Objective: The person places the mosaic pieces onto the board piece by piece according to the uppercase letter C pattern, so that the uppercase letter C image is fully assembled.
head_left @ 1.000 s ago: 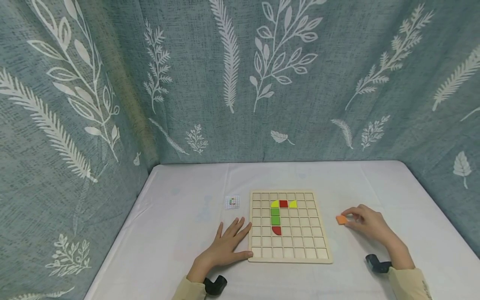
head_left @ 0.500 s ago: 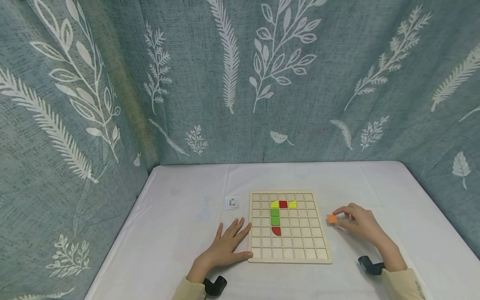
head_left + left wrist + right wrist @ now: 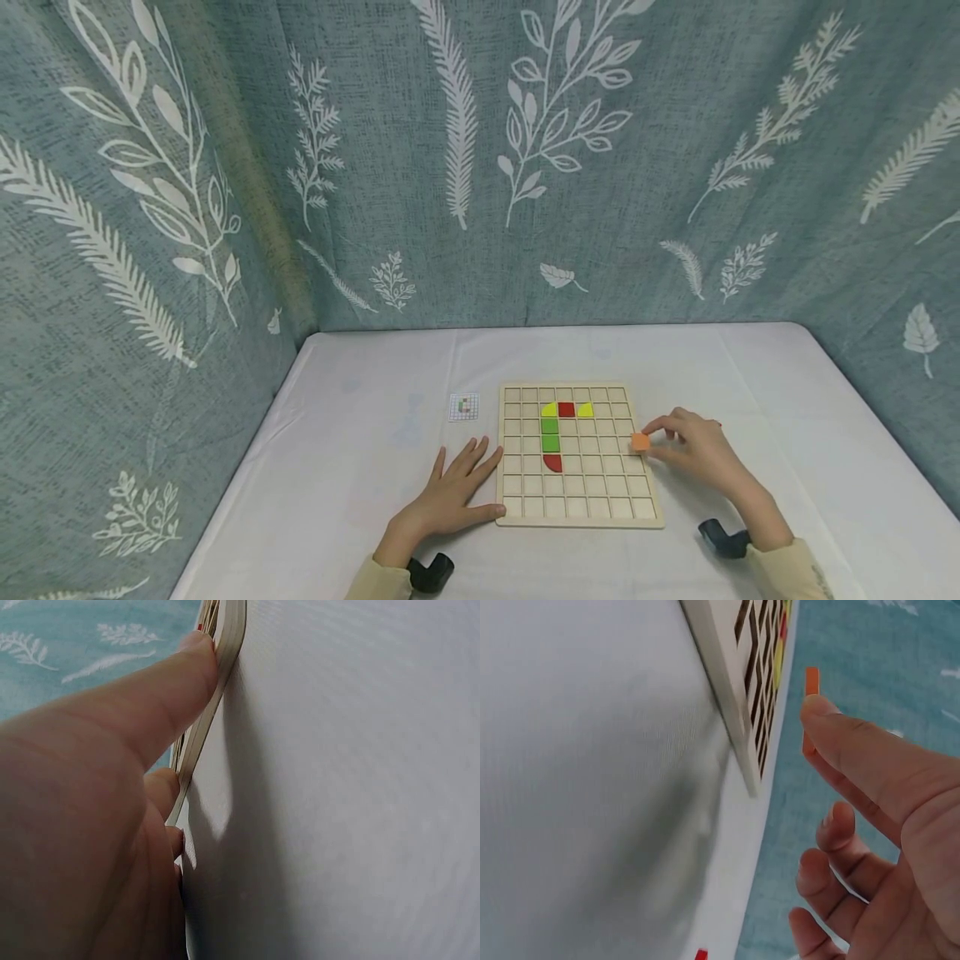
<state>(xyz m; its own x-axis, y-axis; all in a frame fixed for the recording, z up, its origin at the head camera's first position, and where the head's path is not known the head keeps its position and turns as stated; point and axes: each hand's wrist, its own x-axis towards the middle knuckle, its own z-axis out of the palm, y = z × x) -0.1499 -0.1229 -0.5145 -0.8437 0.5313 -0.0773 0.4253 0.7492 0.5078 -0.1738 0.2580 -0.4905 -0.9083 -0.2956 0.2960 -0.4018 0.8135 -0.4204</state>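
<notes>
Between thumb and index finger, my right hand (image 3: 697, 446) pinches an orange square tile (image 3: 640, 442) over the right edge of the wooden grid board (image 3: 600, 508). In the right wrist view the orange tile (image 3: 811, 681) appears edge-on, apart from the board (image 3: 720, 690). My left hand (image 3: 447, 493) lies spread at the board's left side, thumb and a fingertip touching its rim. Set in the grid are two yellow quarter-round tiles (image 3: 585, 410), a red square tile (image 3: 566, 409), two green square tiles (image 3: 551, 443) and a red quarter-round tile (image 3: 553, 463).
A small printed card (image 3: 463, 407) with a coloured grid pattern lies left of the board. A red piece (image 3: 700, 954) shows at the bottom of the right wrist view, on the white tablecloth (image 3: 360, 392). A patterned curtain (image 3: 480, 167) hangs behind the table.
My right hand has moved left with the orange tile, from the tablecloth beside the board to above its right edge. The left hand has stayed in place.
</notes>
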